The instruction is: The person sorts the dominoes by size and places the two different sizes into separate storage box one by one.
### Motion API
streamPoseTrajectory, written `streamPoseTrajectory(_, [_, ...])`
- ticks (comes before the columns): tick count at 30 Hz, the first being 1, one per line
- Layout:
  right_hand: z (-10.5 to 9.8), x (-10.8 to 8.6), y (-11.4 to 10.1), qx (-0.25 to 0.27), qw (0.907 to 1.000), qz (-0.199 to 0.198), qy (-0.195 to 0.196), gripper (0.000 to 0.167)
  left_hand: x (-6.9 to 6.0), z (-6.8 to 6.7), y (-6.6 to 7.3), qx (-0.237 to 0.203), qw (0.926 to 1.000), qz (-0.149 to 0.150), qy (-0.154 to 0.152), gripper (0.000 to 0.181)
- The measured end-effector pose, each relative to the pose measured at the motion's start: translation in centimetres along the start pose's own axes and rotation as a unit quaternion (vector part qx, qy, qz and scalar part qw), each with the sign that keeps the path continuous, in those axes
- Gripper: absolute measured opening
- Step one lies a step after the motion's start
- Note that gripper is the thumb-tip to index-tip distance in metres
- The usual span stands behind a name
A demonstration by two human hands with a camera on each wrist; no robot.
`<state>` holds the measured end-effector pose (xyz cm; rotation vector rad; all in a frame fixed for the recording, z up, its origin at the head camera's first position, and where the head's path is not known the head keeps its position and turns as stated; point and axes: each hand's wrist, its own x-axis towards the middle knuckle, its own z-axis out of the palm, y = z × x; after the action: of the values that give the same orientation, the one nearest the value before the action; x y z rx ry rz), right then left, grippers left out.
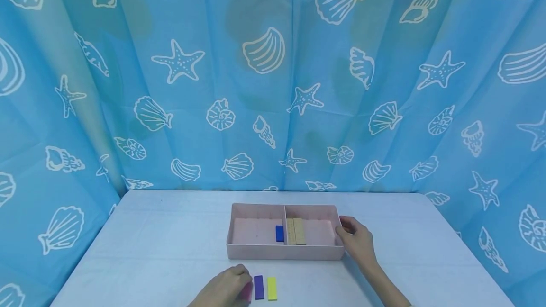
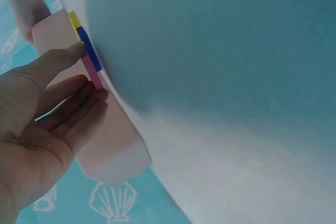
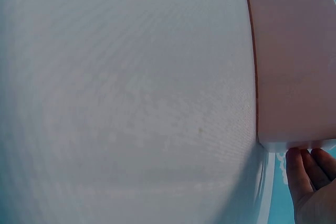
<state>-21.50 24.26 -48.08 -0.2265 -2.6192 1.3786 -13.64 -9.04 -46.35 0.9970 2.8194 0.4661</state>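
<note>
Near the table's front edge, my left hand [image 1: 223, 284] pinches a pink block [image 1: 247, 292]. In the left wrist view this pink block [image 2: 91, 71] shows between thumb and fingertips. Just right of it lie a purple block [image 1: 259, 287] and a yellow block [image 1: 272, 288], side by side. Behind them stands a pale pink two-compartment box [image 1: 286, 252]. My right hand [image 1: 358, 243] holds the box by its right end wall; in the right wrist view the fingers [image 3: 299, 174] touch that end from outside.
Against the divider in the left compartment lies a blue block [image 1: 279, 233]. Two wooden pieces [image 1: 296, 231] lie against its other side in the right compartment. A white cloth covers the table [image 1: 170, 231]; a blue shell-patterned curtain [image 1: 264, 108] hangs behind and at both sides.
</note>
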Motion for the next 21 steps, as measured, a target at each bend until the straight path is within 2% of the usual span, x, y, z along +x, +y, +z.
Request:
streamPoseTrajectory(4, [0.0, 0.0, 0.1, 0.001, 1.0000, 0.000, -0.001, 0.038, 0.0, -0.7, 0.5, -0.008, 0.9999, -0.007, 0.008, 0.029])
streamPoseTrajectory(8, [0.0, -0.1, 0.2, 0.002, 1.0000, -0.003, 0.000, 0.038, 0.2, -1.7, 1.4, -0.017, 0.9990, -0.042, -0.004, 0.026])
streamPoseTrajectory(12, [0.0, -0.1, 0.2, 0.001, 1.0000, -0.004, 0.000, 0.039, 0.3, -2.6, 2.0, -0.012, 0.9984, -0.055, 0.003, 0.024])
streamPoseTrajectory(17, [0.0, 0.0, 0.1, 0.000, 1.0000, -0.004, -0.002, 0.039, 0.3, -4.1, 2.2, -0.007, 0.9983, -0.010, 0.057, 0.029])
streamPoseTrajectory(21, [0.0, 0.1, 0.1, 0.003, 1.0000, -0.008, 0.000, 0.038, 0.7, -5.5, 1.9, -0.001, 0.9932, 0.039, 0.109, 0.026])
